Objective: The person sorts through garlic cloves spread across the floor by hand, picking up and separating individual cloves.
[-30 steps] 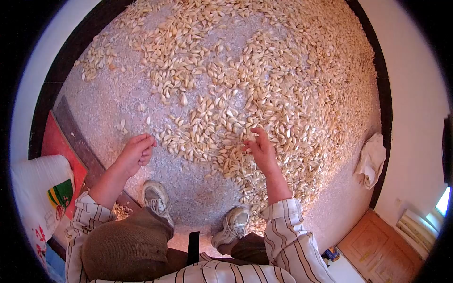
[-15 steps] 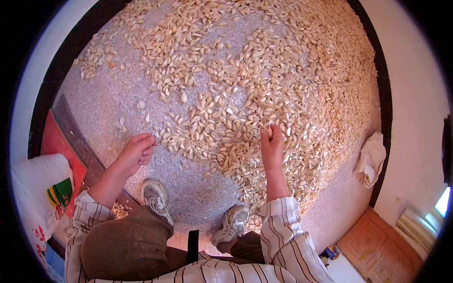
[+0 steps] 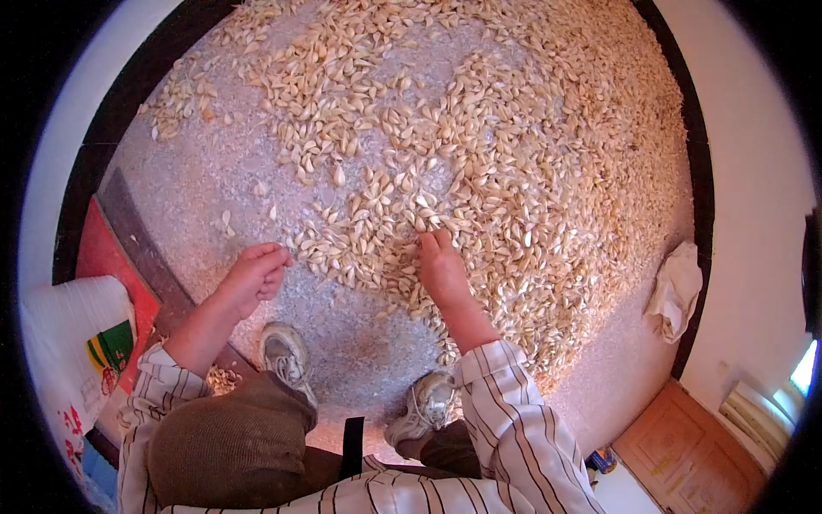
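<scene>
Many pale garlic cloves (image 3: 531, 188) lie spread over the speckled floor in front of me. My right hand (image 3: 443, 267) reaches down to the near edge of the spread, fingers pinched together at a garlic clove (image 3: 421, 226) by the fingertips. To the left, my left hand (image 3: 255, 276) hovers over barer floor with its fingers curled and the thumb pressed to them. Whatever it may hold is hidden. A few single cloves (image 3: 227, 224) lie on the floor just beyond the left hand.
My shoes (image 3: 287, 358) stand close to the cloves. At the left are a white plastic sack (image 3: 64, 330), a red board (image 3: 111, 248) and a dark strip (image 3: 150, 248). A crumpled pale cloth (image 3: 675, 291) lies by the right wall; a wooden door panel (image 3: 685, 441) is at lower right.
My right hand has moved left across the cloves, from the denser part to the near edge. My left hand has hardly moved and stays curled.
</scene>
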A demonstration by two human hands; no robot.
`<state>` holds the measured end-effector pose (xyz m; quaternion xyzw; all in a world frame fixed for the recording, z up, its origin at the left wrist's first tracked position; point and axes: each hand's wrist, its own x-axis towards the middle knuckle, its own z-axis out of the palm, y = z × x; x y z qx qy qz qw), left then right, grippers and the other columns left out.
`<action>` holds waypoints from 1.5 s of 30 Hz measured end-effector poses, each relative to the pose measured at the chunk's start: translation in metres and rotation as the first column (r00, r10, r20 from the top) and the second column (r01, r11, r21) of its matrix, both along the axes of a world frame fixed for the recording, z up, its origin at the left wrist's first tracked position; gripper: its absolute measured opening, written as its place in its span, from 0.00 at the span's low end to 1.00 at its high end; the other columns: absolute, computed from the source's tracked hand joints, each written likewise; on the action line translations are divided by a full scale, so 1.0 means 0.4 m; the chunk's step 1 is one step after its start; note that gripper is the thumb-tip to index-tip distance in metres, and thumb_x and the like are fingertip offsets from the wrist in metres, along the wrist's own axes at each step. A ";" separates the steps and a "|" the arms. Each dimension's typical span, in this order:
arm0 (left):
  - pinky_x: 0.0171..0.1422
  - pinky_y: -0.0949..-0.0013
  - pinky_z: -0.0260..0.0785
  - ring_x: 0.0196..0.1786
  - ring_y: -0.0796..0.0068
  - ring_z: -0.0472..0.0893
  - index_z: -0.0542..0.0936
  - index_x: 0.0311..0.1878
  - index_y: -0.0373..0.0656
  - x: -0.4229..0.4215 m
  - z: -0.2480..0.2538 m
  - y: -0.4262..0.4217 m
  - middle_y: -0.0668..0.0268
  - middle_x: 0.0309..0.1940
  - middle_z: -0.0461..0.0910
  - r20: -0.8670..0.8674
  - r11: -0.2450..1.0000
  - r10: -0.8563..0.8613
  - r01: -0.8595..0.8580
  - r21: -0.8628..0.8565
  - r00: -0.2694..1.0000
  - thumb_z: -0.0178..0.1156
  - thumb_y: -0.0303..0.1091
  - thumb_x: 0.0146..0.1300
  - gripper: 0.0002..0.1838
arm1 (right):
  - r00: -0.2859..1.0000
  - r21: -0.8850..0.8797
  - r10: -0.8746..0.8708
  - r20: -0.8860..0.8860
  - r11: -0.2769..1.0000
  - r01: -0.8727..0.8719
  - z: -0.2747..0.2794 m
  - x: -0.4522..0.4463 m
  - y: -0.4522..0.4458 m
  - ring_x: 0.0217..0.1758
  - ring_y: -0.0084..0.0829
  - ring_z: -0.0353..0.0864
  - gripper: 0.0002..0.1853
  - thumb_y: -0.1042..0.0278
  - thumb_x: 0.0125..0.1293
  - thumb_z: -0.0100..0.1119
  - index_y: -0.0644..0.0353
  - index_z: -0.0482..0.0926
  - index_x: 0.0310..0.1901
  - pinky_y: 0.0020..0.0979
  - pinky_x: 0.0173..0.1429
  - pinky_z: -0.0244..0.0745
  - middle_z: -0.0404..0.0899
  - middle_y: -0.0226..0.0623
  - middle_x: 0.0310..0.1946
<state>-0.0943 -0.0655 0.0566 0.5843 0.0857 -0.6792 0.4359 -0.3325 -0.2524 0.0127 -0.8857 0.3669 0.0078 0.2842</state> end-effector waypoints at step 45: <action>0.12 0.81 0.46 0.11 0.86 0.55 0.69 0.28 0.42 0.022 -0.002 0.015 0.75 0.11 0.57 -0.019 0.998 0.068 -0.068 0.014 0.997 0.50 0.36 0.62 0.09 | 0.899 -0.290 -0.023 -0.437 0.950 -0.117 0.103 -0.058 -0.390 0.62 0.48 0.55 0.35 0.45 0.40 0.65 0.40 0.67 0.54 0.56 0.58 0.49 0.58 0.45 0.57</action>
